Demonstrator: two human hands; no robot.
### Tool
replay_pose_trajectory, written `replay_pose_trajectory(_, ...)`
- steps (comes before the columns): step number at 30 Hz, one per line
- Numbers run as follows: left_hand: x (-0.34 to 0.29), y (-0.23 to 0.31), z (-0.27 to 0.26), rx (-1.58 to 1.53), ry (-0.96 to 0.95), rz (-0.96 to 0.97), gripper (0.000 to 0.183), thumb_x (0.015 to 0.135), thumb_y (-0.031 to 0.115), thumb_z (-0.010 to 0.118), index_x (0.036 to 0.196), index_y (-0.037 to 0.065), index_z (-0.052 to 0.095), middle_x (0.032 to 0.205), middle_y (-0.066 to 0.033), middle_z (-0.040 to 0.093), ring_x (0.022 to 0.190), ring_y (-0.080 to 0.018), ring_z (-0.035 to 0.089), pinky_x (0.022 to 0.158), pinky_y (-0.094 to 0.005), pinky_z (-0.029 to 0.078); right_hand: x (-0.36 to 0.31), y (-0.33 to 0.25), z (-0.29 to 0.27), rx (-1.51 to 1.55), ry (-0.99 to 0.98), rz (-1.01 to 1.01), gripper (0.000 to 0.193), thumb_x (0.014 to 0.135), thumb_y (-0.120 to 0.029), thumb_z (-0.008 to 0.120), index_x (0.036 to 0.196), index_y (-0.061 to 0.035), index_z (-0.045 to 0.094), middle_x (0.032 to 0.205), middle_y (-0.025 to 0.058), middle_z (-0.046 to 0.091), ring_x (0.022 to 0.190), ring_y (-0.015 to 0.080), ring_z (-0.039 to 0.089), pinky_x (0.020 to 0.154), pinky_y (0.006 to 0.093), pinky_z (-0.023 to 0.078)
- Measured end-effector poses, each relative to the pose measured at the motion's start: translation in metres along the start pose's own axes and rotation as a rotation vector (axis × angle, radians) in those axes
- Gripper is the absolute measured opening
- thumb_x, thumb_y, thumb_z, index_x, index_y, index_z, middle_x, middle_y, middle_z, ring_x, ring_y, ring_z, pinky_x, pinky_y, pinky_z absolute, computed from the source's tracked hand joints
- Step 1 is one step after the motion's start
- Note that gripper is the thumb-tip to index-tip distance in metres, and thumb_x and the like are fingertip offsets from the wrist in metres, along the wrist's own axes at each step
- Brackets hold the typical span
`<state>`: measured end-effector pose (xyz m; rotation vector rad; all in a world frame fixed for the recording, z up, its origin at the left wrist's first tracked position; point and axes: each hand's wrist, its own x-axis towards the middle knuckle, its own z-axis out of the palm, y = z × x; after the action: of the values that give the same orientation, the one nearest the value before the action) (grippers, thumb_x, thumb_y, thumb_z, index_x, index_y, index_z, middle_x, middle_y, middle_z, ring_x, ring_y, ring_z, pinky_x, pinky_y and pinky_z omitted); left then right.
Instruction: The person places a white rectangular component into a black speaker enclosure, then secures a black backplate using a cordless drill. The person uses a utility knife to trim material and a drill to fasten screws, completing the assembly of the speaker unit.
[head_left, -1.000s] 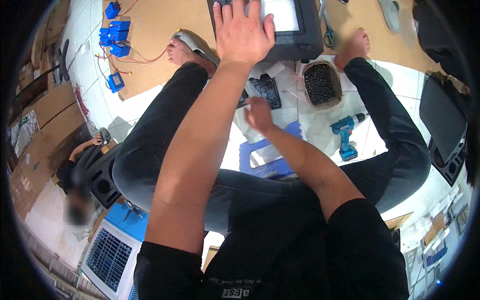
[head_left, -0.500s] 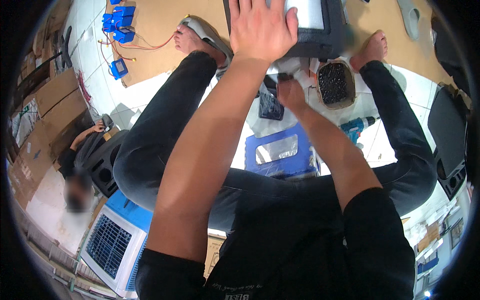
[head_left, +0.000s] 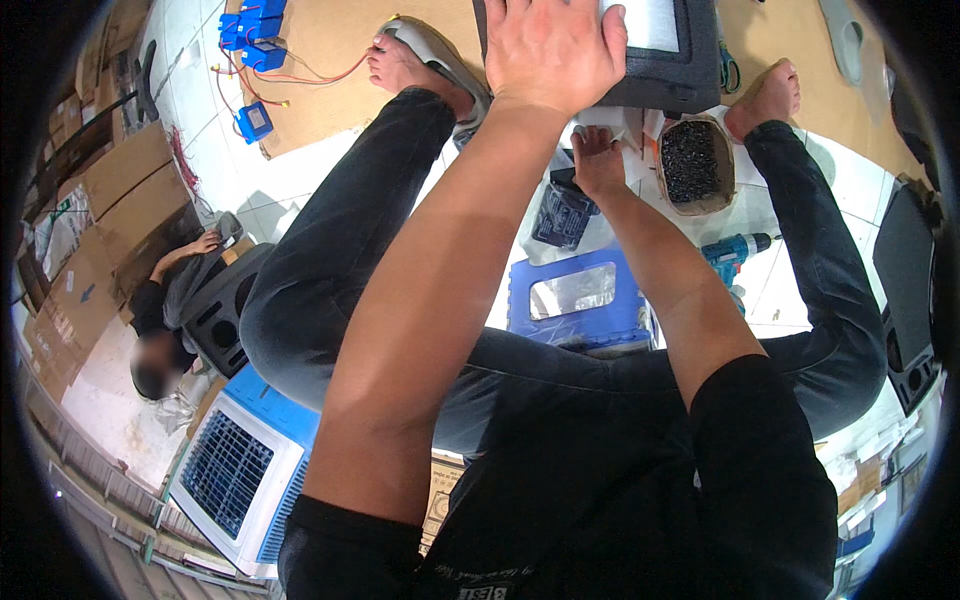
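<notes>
1. Two bare hands are at work; the left hand lies palm down with fingers spread on a black case at one o'clock of the view.
2. The right hand is below the case, its fingers loosely parted, nothing visible in its grasp; at its seven o'clock is a dark box-shaped item (any touch between them is unclear).
3. As for progress, a white panel already sits within the case's frame, and the case seems steadied rather than worked on with a tool.
4. Apparently still unused are the teal drill, at the right hand's four o'clock, and many small black pieces in a tub at three o'clock.
5. Blue packs with wires lie well apart, toward ten o'clock; what remains inside the case is hidden.
</notes>
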<state>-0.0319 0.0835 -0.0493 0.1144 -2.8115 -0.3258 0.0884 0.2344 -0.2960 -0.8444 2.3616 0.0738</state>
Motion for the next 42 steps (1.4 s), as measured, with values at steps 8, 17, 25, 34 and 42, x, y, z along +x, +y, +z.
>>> replay_pose_trajectory(8,0.0,0.003,-0.003,0.009,-0.024,-0.012,0.046,0.093,0.032,0.06,0.126,0.001,0.061,0.114,-0.0211,0.056,0.114,-0.0395,0.054,0.118,-0.057,0.03,0.002,0.023,0.004,0.288,-0.16,-0.175,0.057,0.078,-0.032,0.08,0.128,-0.0102,0.063,0.124,0.0154,0.069,0.116,0.0346,0.065,0.098,0.048,0.051)
replay_pose_trajectory(17,0.0,-0.002,0.005,0.039,0.056,0.013,0.044,0.095,0.04,0.06,0.127,0.011,0.063,0.118,-0.0147,0.061,0.115,-0.0371,0.057,0.119,-0.0571,0.032,-0.096,0.083,-0.156,0.531,-0.029,-0.43,0.02,0.086,-0.02,0.075,0.093,-0.0019,0.073,0.09,0.0233,0.069,0.086,0.0411,0.07,0.08,0.0497,0.054)
replay_pose_trajectory(25,-0.005,-0.005,0.01,-0.006,0.029,-0.026,0.048,0.096,0.038,0.059,0.131,0.007,0.06,0.128,-0.0154,0.058,0.124,-0.034,0.054,0.121,-0.0575,0.027,-0.228,0.145,-0.334,0.62,0.386,-0.599,0.036,0.057,0.004,0.072,0.09,-0.0065,0.081,0.099,0.0083,0.078,0.115,0.0339,0.067,0.1,0.0482,0.055)
replay_pose_trajectory(34,-0.003,-0.003,0.0,-0.064,-0.033,-0.058,0.046,0.097,0.037,0.06,0.131,0.006,0.06,0.133,-0.0153,0.057,0.129,-0.0345,0.051,0.124,-0.0543,0.026,-0.264,0.139,-0.32,0.6,0.89,-0.568,0.04,0.055,0.006,0.068,0.09,-0.0071,0.082,0.108,0.0152,0.076,0.118,0.0403,0.065,0.103,0.0511,0.052)
replay_pose_trajectory(42,0.0,-0.014,-0.013,-0.311,0.042,-0.11,0.047,0.093,0.032,0.07,0.131,0.005,0.061,0.134,-0.0175,0.059,0.13,-0.0373,0.051,0.118,-0.054,0.034,-0.264,0.123,-0.329,0.438,0.997,-0.509,0.036,0.059,0.001,0.071,0.093,-0.0087,0.081,0.106,0.0132,0.075,0.114,0.0382,0.065,0.103,0.0514,0.052)
